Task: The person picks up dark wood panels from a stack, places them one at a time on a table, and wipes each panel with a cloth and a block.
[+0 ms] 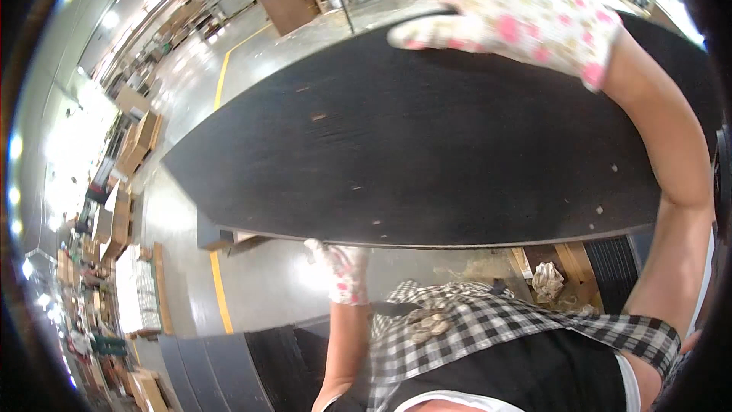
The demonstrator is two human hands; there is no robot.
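Note:
A large black board [412, 137] spans the space in front of me, its surface marked with several pale chips and specks. Both of my hands wear white gloves with a pink flower print. My right hand [526, 27] reaches across to the far edge and holds the board there, thumb on the top face. At the near edge, left of middle, my left hand [343, 271] grips the board, with most of its fingers hidden below it. A checked apron [473, 336] covers my front.
Dark panels [229, 366] lie at the lower left. A crumpled pale cloth [547, 281] sits among wooden pieces beneath the board's near right side. Yellow lines [221, 294] mark the floor; pallets with boxes [137, 141] stand left. A brown cabinet [286, 4] and a person are farther off.

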